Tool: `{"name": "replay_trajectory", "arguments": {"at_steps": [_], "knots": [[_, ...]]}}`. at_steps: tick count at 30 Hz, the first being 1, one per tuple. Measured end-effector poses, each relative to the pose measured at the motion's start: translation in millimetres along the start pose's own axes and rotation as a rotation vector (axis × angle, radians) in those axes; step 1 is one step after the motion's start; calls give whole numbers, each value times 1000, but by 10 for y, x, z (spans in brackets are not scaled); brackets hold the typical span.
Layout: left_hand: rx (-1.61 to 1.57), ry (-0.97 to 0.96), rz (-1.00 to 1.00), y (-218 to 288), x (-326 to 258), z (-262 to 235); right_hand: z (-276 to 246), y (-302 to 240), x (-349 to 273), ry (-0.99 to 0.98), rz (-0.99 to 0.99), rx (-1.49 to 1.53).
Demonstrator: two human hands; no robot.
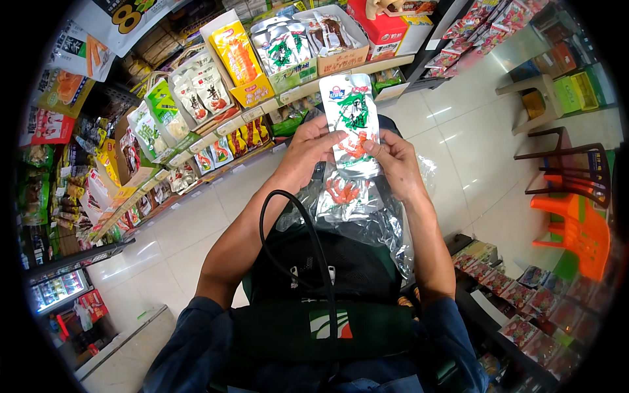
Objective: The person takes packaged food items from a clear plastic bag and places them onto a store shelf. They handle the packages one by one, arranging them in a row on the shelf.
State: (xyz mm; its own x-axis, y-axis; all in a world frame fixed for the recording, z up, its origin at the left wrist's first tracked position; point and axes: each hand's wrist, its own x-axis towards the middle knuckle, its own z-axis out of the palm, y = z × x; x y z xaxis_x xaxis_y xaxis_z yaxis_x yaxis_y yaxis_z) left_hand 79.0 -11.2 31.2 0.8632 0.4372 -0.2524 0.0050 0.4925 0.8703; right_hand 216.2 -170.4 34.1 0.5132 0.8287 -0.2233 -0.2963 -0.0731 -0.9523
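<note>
A silver and white snack pouch (354, 131) with green lettering and a picture of reddish food is held up in front of me. My left hand (306, 152) pinches its left edge, and my right hand (397, 164) grips its lower right side with the thumb on the front. Below it, a second pouch (347, 198) of similar look lies in a clear plastic bag (388, 236), spread near my lap. Whether any fingers also hold the bag is hidden. A black cable (314, 223) loops up in front of my body.
Ahead and left runs a shelf (229, 124) packed with snack pouches in cartons, including a yellow box (252, 92). An orange plastic chair (576, 229) and a dark brown chair (570, 164) stand at right. More packets fill a rack (524, 301) at lower right. Light tiles (452, 124) cover the floor.
</note>
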Motion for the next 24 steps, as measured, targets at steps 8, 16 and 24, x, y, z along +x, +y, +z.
{"name": "replay_trajectory", "arguments": {"at_steps": [8, 16, 24], "knots": [[19, -12, 2, 6, 64, -82, -12, 37, 21, -32, 26, 17], [92, 29, 46, 79, 130, -207, -33, -247, 122, -83, 14, -318], [528, 212, 358, 983, 700, -638, 282, -643, 1355, -112, -451, -745]]}}
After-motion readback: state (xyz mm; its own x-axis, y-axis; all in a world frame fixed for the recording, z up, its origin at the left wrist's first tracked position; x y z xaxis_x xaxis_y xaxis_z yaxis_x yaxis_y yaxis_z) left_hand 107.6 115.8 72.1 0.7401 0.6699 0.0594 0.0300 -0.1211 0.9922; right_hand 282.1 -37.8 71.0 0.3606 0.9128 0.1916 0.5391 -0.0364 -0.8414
